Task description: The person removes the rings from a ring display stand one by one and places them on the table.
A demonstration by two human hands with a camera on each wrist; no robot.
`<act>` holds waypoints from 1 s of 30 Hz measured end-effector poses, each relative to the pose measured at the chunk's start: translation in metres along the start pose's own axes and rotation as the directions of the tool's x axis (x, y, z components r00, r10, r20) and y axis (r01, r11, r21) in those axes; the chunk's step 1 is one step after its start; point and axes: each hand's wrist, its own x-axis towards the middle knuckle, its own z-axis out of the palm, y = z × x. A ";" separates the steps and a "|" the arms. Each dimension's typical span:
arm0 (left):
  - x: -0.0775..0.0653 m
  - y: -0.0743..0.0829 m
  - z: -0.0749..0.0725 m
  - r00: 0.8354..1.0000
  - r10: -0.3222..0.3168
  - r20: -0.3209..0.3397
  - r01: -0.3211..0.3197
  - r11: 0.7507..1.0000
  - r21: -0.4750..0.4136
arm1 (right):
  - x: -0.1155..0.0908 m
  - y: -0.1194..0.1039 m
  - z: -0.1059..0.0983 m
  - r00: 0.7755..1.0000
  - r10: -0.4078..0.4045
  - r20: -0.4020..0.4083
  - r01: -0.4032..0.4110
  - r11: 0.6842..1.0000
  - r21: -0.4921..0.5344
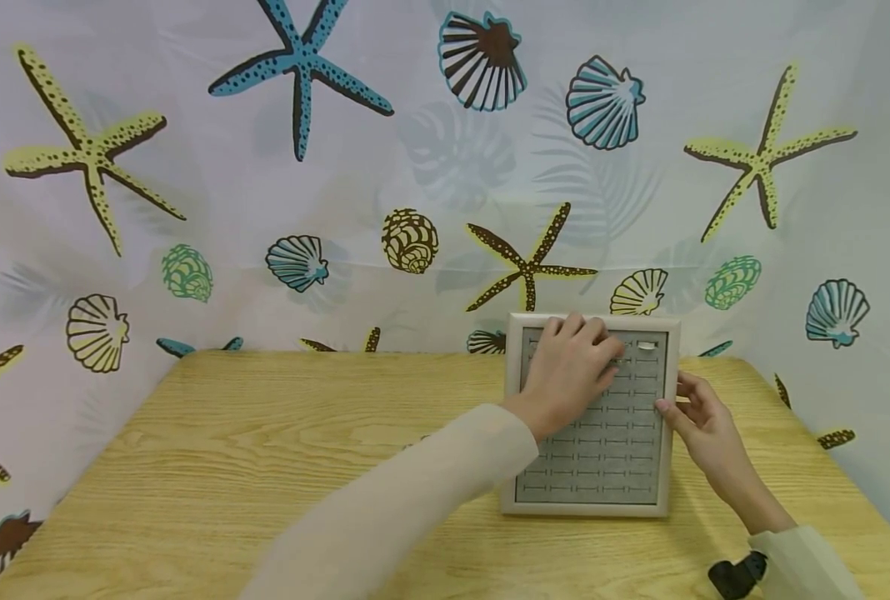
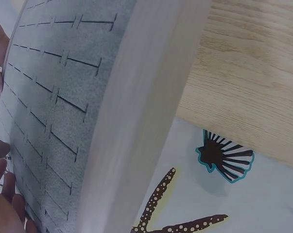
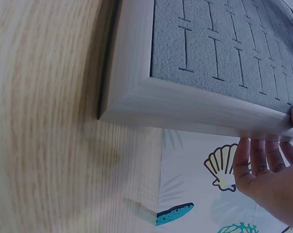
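Note:
A grey slotted jewelry display board (image 1: pixel 587 457) in a pale wood-look frame stands tilted up on the table. My right hand (image 1: pixel 711 442) grips the frame's right edge, thumb at the front and fingers behind, as the right wrist view also shows. Across the top of the board reaches my left hand (image 1: pixel 574 367), fingers bent at the upper slots. A small shiny piece (image 2: pixel 8 157) shows between its thumb and fingers in the left wrist view; its kind is too small to tell. One silvery piece (image 1: pixel 647 345) sits in the top right slot.
The wooden table (image 1: pixel 265 442) extends left of the board. A patterned cloth (image 1: pixel 370 183) with starfish and shells hangs behind and at the sides. Part of a thin dark outline (image 1: pixel 417 442) shows beyond the left sleeve. A black device (image 1: pixel 737 575) is at the right wrist.

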 end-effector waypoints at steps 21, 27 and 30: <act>0.002 0.004 0.006 0.999 -0.016 -0.036 0.018 0.999 0.048 | -0.002 0.000 0.001 1.000 -0.001 0.005 0.001 1.000 -0.001; 0.002 0.004 0.005 0.999 -0.014 -0.041 0.015 0.999 0.029 | -0.001 -0.001 0.001 1.000 0.001 0.004 -0.001 1.000 -0.015; 0.002 0.003 0.003 0.999 -0.012 -0.039 0.013 1.000 0.022 | 0.000 -0.002 0.001 1.000 0.001 0.004 -0.001 1.000 -0.021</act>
